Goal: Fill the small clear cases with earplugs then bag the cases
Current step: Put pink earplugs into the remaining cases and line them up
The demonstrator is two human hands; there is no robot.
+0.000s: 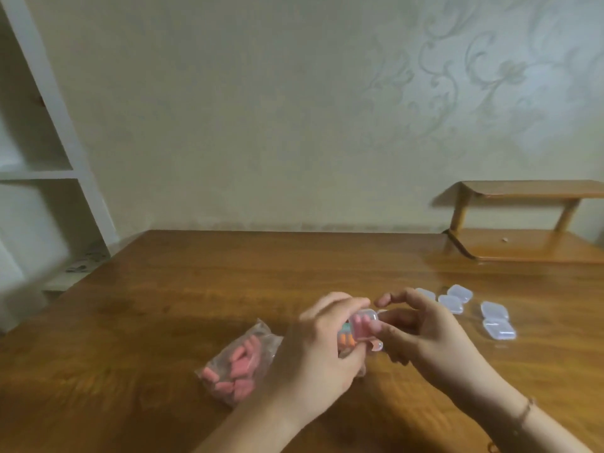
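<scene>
We have one small clear case (361, 328) pinched between both hands above the table (163, 305): our left hand (322, 348) is closed around its lower end with the fingers wrapped from the left, and our right hand (421, 335) grips the other side, thumb pressed against the near face and index finger arched over the top. Inside the case we see earplugs (356, 323) in pink, with orange and a teal patch lower down (the frame is soft, so we cannot count them). The lid looks swung partly open toward the right, though blur makes this uncertain. We judge the step in hand to be the filling or closing of this one case. Left of our left hand, just beside the wrist, lies a clear bag of pink earplugs (237, 364), flat on the wood. To the right, well apart from the grip, sit the spare cases (496, 322) in a loose cluster, apparently empty. Next move, as we judge it: press the lid down until it snaps, keeping the plugs tucked below the rim so none gets caught in the seam, then set the case aside for bagging.
</scene>
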